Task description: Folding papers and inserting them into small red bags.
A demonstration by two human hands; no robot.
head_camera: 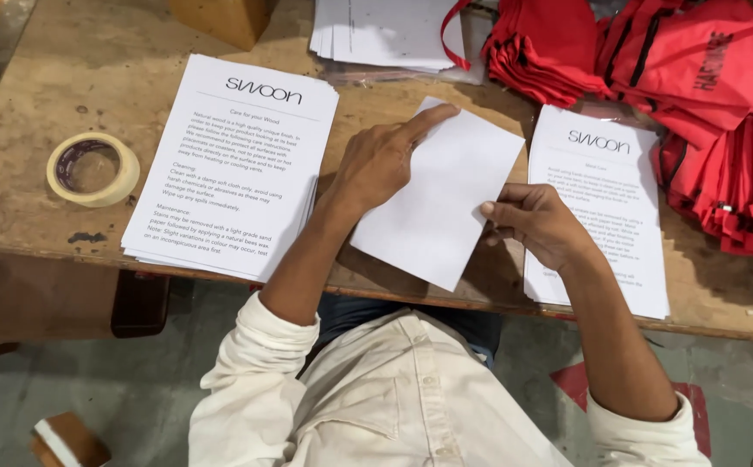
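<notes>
A folded white sheet of paper (445,199) lies tilted on the worn wooden table (108,52) in front of me. My left hand (381,156) lies flat on its left part, the forefinger stretched to the sheet's top corner. My right hand (536,220) pinches the sheet's right edge between thumb and fingers. A stack of printed white sheets (233,164) lies to the left of my left hand. A second, narrower stack of printed sheets (601,199) lies just right of my right hand.
A roll of masking tape (92,169) lies at the table's left. Red cloth bags (705,95) are heaped at the back right. More white paper (385,35) sits at the back centre beside a wooden block (221,19). The table's front edge runs below my wrists.
</notes>
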